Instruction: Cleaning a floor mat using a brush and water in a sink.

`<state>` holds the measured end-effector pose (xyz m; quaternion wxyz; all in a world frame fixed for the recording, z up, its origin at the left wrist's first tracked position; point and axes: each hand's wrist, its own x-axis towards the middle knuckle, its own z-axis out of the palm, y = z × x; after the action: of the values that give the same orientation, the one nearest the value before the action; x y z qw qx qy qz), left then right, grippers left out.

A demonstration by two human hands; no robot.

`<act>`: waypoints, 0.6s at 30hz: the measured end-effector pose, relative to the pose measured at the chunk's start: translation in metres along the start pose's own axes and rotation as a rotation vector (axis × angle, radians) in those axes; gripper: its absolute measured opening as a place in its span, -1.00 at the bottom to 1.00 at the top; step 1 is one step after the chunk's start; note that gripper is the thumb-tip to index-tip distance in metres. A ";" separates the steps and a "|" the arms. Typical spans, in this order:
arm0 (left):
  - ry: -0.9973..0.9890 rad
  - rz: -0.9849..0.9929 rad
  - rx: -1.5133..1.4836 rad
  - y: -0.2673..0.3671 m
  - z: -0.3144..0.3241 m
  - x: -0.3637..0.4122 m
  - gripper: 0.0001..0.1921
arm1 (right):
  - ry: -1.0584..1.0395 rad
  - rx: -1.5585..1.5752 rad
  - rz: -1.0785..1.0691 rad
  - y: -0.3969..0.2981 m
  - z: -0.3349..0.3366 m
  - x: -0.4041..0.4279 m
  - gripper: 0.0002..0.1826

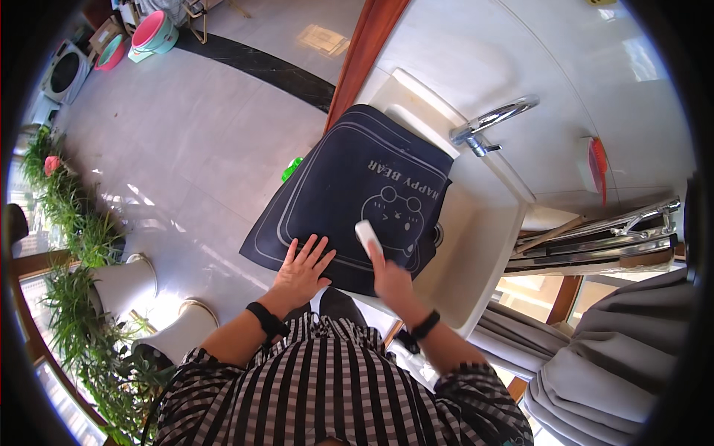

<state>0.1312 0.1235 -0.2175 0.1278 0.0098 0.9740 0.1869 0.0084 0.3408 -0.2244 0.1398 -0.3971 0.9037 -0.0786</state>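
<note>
A dark navy mat [334,184] with a pale bear drawing and lettering lies draped over the left part of a cream sink [468,223]. My left hand [304,276] rests flat on the mat's near left part, fingers spread, holding nothing. In my right hand [393,284], slightly blurred, is a white object [368,237], probably a brush, held against the mat beside the bear drawing. Its underside is hidden. A chrome faucet [493,122] stands at the sink's far right side, its spout away from the mat.
A red brush [597,167] is at the tiled wall on the right. Metal rails [602,245] lie beyond the sink, near a grey curtain [602,334]. A green object [292,169] shows past the mat's left edge. Potted plants [83,212] line the left; buckets [153,33] stand far back.
</note>
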 end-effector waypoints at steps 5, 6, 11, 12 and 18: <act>0.005 0.053 0.020 0.011 -0.002 0.016 -0.32 | 0.144 0.056 0.209 0.021 -0.021 0.131 -0.35; 0.015 0.052 0.025 0.008 0.000 0.011 -0.32 | 0.163 0.079 0.164 0.015 -0.016 0.126 -0.36; -0.055 -0.030 0.002 0.000 0.002 0.002 -0.34 | -0.151 0.062 0.027 -0.005 0.006 -0.017 -0.29; -0.037 -0.016 0.022 0.002 0.001 0.003 -0.34 | -0.150 0.058 0.034 -0.002 0.001 -0.018 -0.29; -0.049 0.022 0.019 0.009 -0.004 0.013 -0.33 | 0.135 0.093 0.265 0.033 -0.023 0.123 -0.32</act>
<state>0.1176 0.1309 -0.2136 0.1493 0.0265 0.9722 0.1785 -0.1016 0.2725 -0.2344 0.1062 -0.2612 0.9509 -0.1275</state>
